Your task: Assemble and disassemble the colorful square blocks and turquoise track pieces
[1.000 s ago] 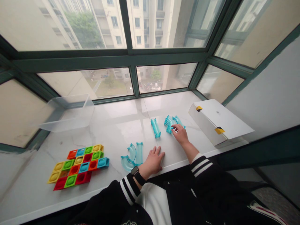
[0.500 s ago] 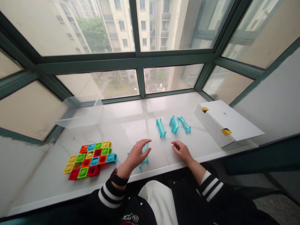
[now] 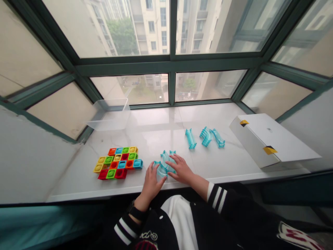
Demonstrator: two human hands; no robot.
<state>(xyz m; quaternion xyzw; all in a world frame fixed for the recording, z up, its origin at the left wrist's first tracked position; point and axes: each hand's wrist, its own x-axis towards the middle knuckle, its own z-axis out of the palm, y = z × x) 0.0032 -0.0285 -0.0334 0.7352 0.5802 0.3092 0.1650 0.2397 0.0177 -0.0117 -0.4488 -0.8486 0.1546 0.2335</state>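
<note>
while the left hand (image 3: 152,180) and right hand (image 3: 182,170) spread their fingers over the near blue tracks (image 3: 162,169), whether either grips i cannot tell; these lie on the worktop (image 3: 156,128) just right of the block cluster (image 3: 121,164), three more tracks (image 3: 206,136) farther right of it, a clear bin (image 3: 109,124) behind it.

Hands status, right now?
Left hand: curved around a clear blue curved piece; grip can't be told.
Right hand: open, fingers spread at the clear blue pieces; no firm grip visible.
</note>
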